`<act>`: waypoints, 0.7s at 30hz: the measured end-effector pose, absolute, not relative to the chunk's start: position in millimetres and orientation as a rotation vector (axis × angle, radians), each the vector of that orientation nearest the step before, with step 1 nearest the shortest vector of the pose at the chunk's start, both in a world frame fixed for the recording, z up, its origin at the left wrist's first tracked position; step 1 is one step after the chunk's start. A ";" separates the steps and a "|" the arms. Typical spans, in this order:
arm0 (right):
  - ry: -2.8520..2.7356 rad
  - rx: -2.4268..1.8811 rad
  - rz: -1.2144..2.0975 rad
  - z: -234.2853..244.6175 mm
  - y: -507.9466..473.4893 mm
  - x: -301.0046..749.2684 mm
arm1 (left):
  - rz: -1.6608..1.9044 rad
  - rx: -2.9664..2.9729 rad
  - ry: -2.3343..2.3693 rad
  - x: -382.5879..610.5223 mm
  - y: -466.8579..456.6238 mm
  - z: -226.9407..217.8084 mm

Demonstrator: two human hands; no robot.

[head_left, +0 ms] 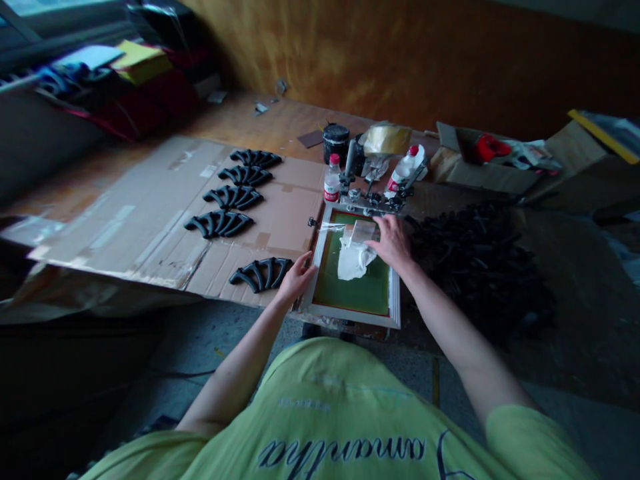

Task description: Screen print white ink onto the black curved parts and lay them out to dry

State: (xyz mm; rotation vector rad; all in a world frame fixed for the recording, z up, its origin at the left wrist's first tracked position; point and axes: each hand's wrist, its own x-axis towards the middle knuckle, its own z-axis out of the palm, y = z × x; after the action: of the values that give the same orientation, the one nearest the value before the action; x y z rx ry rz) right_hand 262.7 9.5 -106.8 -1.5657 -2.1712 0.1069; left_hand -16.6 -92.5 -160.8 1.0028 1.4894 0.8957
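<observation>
A small screen-printing frame point(396, 293) with a green mesh lies in front of me, hinged to a metal clamp at its far end. My left hand point(298, 277) grips the frame's left edge. My right hand point(393, 241) presses a white cloth point(353, 257) onto the mesh, its fingers closed on it. A group of black curved plastic parts point(261, 273) lies just left of the frame on flattened cardboard point(150, 213).
More groups of black curved parts point(227, 197) sit in a row on the cardboard. A heap of black parts point(475, 260) lies right of the frame. Two bottles with red caps point(332, 179), a black ink tin point(336, 141) and an open box point(480, 163) stand behind.
</observation>
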 end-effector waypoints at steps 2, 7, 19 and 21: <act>-2.336 -1.577 0.149 -110.8 2.0 241.3 | 0.866 0.982 1.533 -16.7 -89.6 -169.8; -2.585 -1.425 0.216 -126.7 -39.7 239.4 | 0.845 0.922 1.524 -19.3 -86.7 -178.6; -2.655 -1.280 0.169 -124.5 -50.0 252.7 | 0.854 0.945 1.403 -19.9 -84.9 -198.5; -2.682 -1.217 0.212 -130.0 -62.3 253.6 | 0.856 0.931 1.388 -19.6 -84.9 -198.9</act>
State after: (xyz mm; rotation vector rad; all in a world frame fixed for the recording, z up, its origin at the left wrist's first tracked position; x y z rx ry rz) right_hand 253.6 -62.3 -130.0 -1.2167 -2.6816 0.2115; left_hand -19.6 -84.9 -198.9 0.9310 1.3876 0.8564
